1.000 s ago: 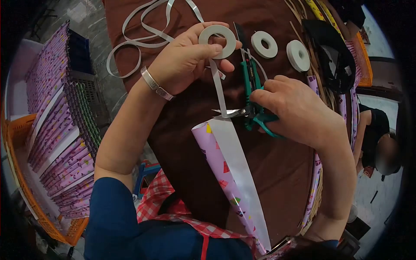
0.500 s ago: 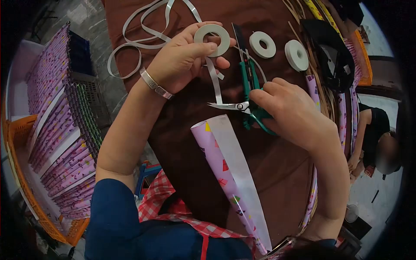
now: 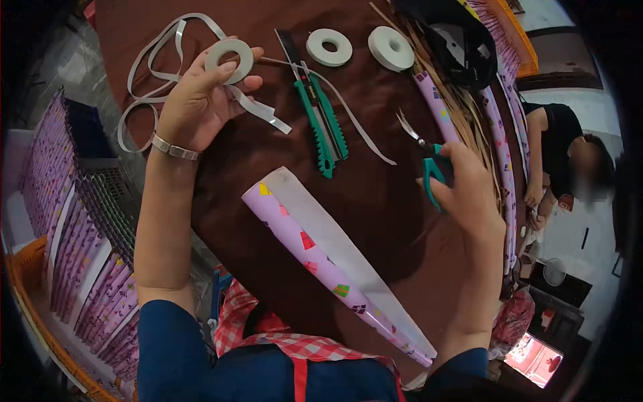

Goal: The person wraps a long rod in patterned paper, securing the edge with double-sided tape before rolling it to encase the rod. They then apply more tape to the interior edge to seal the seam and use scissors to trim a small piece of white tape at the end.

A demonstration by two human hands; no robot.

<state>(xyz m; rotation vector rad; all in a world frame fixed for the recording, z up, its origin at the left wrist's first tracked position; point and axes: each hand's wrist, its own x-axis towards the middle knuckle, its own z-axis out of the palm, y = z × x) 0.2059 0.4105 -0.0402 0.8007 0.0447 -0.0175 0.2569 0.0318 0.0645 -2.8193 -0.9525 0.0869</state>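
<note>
My left hand (image 3: 195,106) holds a roll of white tape (image 3: 247,63) between thumb and fingers. A short strip of white tape (image 3: 261,112) hangs beside its fingers, with a free end. Out to the right, my right hand (image 3: 469,191) has its fingers in the green handles of small scissors (image 3: 434,179), whose blades are apart and point up and left. Between the hands lies a green utility knife (image 3: 320,124), next to a thin whitish strip (image 3: 355,117). Nearer me, a purple patterned sheet (image 3: 321,261) lies partly rolled, its white side showing.
Two more tape rolls (image 3: 341,55) sit at the far side of the brown cloth (image 3: 375,221). A loose white ribbon (image 3: 139,100) coils at left. Purple rolls fill an orange crate (image 3: 30,321) on the left. A co-worker (image 3: 556,127) sits at the right.
The scissors have moved right, away from the tape strip that was at their blades. That strip now hangs loose by my left hand. The whole view has shifted.
</note>
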